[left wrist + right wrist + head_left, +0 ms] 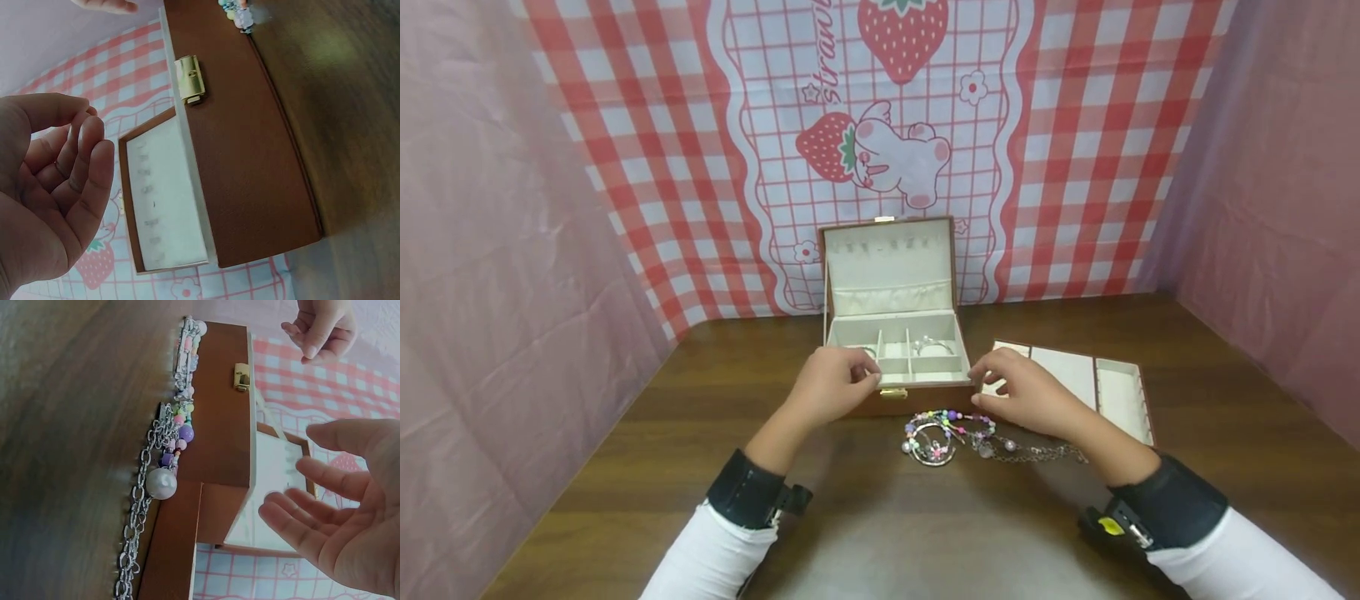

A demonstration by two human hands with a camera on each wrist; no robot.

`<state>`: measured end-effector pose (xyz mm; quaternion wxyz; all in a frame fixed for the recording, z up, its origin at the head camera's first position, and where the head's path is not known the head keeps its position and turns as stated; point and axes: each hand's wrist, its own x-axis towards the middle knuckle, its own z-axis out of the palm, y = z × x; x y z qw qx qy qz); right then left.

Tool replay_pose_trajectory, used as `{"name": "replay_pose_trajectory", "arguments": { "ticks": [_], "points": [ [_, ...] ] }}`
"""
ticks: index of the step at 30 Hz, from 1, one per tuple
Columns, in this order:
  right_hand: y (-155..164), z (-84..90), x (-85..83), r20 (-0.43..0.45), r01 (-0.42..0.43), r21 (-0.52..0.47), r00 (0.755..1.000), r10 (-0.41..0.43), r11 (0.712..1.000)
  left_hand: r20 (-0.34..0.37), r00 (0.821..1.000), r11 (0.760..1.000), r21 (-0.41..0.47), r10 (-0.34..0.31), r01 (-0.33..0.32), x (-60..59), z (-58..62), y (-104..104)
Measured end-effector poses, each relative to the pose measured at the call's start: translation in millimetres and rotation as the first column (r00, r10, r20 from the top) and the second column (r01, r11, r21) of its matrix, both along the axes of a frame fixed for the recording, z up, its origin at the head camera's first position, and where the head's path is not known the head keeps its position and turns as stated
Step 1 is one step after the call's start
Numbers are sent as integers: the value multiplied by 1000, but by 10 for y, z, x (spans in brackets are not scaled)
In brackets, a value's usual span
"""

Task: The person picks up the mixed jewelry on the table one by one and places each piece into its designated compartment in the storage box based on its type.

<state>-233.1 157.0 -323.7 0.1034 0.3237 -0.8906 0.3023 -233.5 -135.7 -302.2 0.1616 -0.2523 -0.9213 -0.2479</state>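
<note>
An open jewelry box (250,162) with brown sides and a cream lining stands at the back, its lid (891,262) raised. My left hand (831,385) hovers at the box's front left corner; its fingers are loosely bent, the thumb near the fingertips, and nothing shows between them. My right hand (1030,398) is over the tray (1063,373) just right of the box, fingers spread and relaxed, holding nothing. A silver bracelet (934,342) lies in the right rear compartment. In front of the box lie beaded bracelets (186,432) and a silver chain (130,531).
The removable tray has cream compartments and leans close against the box's right side. A gold clasp (190,78) sits on the box front. A red checked strawberry cloth (880,100) hangs behind the wooden table (685,433), with pink curtains (490,275) at both sides.
</note>
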Motion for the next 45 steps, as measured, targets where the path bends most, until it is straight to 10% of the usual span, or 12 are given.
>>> {"name": "replay_pose_trajectory", "arguments": {
  "ticks": [11, 23, 45],
  "points": [
    [38, -66, -52, 68, -113, 187, 992, 102, 976, -12, 1000, 995, -94, -17, 16, -48, -133, 35],
    [66, -118, -76, 202, -191, 194, 968, 151, 962, 157, 968, 948, -223, -195, 227, -44, -206, 58],
    [118, -77, -33, 182, -189, 361, 975, 130, 913, 212, 949, 923, -259, -233, 284, -28, -225, 74]
  ]
}}
